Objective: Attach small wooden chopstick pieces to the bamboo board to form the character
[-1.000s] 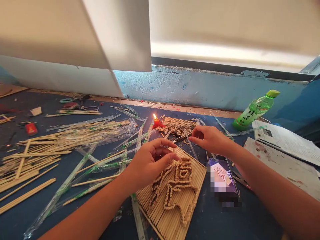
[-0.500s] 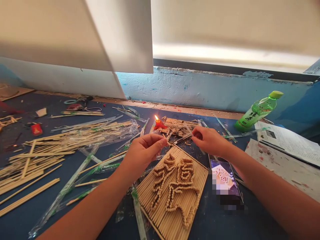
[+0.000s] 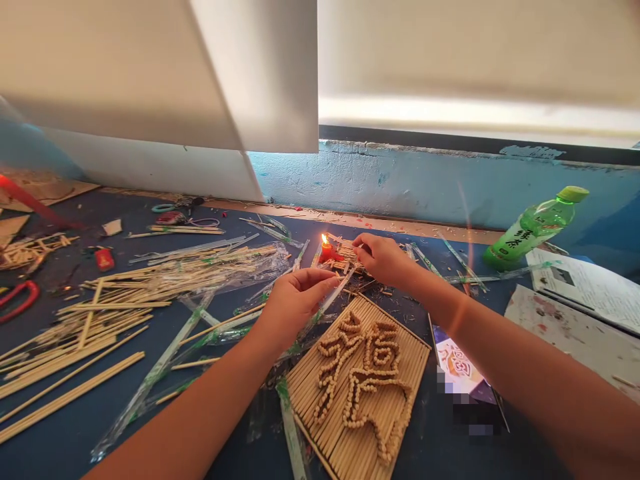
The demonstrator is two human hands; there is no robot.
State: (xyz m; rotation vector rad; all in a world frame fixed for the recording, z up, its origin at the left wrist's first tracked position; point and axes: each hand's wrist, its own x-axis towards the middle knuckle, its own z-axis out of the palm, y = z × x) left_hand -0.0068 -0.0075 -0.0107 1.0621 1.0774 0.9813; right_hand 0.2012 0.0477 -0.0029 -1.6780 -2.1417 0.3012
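**A:** Head view first. What are the hands on?

**B:** The left hand (image 3: 300,297) sits mid-frame with thumb and forefinger pressed together. If that grip pinches a sliver of wood, it is too small to tell. The right hand (image 3: 387,259) is just above and to the right, its grip drawn together too, with the fingertips just beside the lit candle (image 3: 327,252).

**A:** And the piece being made?

**B:** The stick panel (image 3: 407,357) lies on the bench (image 3: 50,453) at lower centre, below both hands. A bead character (image 3: 370,380) is laid out on it. To the right of the panel, a phone (image 3: 463,370) shows a similar character.

**A:** So which step is this?

**B:** It looks like a small piece being fetched or warmed at the flame, between placings on the panel. The next move probably calls for a steady pinch. It has to stay clear of the flame and of the plastic wrapper (image 3: 325,303) under the left fingers. After that comes an exact set-down along the bead line.

**A:** Anything else around?

**B:** Loose sticks (image 3: 100,313) fill the left of the frame, and a green bottle (image 3: 537,227) is at the right.
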